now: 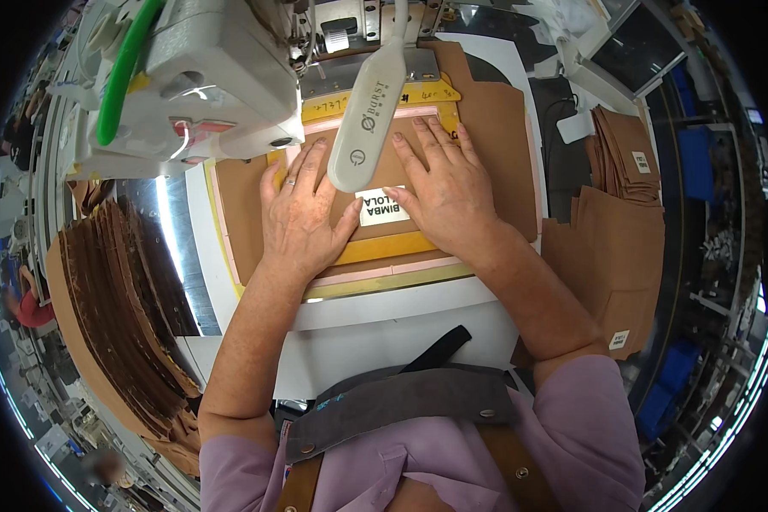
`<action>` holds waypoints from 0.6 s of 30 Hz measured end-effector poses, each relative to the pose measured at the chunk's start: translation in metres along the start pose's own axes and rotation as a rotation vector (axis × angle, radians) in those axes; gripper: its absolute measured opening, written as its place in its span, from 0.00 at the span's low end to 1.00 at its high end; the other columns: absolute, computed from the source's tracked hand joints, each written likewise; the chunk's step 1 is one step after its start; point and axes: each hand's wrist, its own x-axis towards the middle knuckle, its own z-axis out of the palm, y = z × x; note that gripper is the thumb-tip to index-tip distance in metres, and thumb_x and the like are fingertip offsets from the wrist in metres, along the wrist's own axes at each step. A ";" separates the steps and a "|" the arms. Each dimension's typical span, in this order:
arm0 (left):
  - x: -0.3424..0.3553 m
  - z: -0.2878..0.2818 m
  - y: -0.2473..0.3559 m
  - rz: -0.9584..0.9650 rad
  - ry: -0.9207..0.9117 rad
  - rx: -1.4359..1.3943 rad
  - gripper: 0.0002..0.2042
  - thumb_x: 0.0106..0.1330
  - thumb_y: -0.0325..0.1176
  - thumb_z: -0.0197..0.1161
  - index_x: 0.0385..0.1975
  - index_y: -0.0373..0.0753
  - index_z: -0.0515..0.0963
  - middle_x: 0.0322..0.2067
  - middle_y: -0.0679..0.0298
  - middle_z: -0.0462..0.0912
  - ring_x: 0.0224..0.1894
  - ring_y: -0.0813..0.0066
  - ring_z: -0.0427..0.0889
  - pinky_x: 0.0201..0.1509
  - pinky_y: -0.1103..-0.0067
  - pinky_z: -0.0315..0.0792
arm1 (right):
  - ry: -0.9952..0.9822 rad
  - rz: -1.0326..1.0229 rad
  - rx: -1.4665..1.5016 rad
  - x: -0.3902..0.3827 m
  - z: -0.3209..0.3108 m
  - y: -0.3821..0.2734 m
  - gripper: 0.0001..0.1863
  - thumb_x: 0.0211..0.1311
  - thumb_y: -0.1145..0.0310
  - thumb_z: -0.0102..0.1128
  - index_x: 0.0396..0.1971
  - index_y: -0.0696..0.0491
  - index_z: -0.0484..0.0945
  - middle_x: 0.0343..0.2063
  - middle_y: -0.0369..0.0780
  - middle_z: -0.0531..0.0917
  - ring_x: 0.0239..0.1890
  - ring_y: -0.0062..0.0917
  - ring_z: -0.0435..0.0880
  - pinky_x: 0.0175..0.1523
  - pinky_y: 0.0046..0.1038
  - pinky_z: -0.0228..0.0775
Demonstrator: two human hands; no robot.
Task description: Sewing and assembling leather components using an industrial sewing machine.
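Observation:
My left hand point(303, 209) lies flat on a brown fabric piece point(247, 200), fingers apart and pointing away from me. My right hand point(449, 189) rests flat on the same piece, its fingers spread near the far yellow edge. Between my thumbs a white label point(382, 207) with dark print shows on the fabric. A yellow and pink template frame point(384, 249) borders the fabric in front of my hands. Above the label hangs a white paddle-shaped lamp point(369, 119), which hides part of the fabric. Neither hand grips anything.
A white sewing machine head point(205, 85) with a green strip point(128, 72) stands at the far left. Stacked brown pieces point(115, 316) lie to my left. More brown pieces point(619, 264), some labelled, lie on the right beside a folded stack point(623, 158).

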 end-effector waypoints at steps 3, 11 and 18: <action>0.001 -0.002 0.003 0.013 -0.020 0.046 0.24 0.60 0.46 0.68 0.56 0.45 0.79 0.64 0.54 0.72 0.68 0.57 0.71 0.70 0.49 0.54 | -0.012 -0.007 -0.028 0.002 0.000 0.000 0.34 0.68 0.45 0.58 0.63 0.57 0.74 0.64 0.57 0.71 0.72 0.46 0.63 0.77 0.52 0.45; 0.004 -0.003 0.002 0.008 -0.020 0.052 0.24 0.60 0.48 0.68 0.55 0.45 0.80 0.63 0.53 0.74 0.66 0.56 0.72 0.69 0.50 0.54 | -0.026 -0.013 -0.013 0.004 -0.004 0.002 0.33 0.68 0.45 0.58 0.64 0.54 0.75 0.64 0.52 0.70 0.71 0.44 0.65 0.76 0.55 0.46; 0.002 -0.002 0.000 0.014 -0.016 0.042 0.25 0.60 0.50 0.67 0.55 0.44 0.81 0.63 0.52 0.74 0.65 0.56 0.73 0.69 0.52 0.55 | -0.062 -0.036 -0.073 0.006 -0.011 0.006 0.33 0.66 0.43 0.59 0.64 0.49 0.75 0.63 0.48 0.72 0.70 0.37 0.67 0.75 0.59 0.47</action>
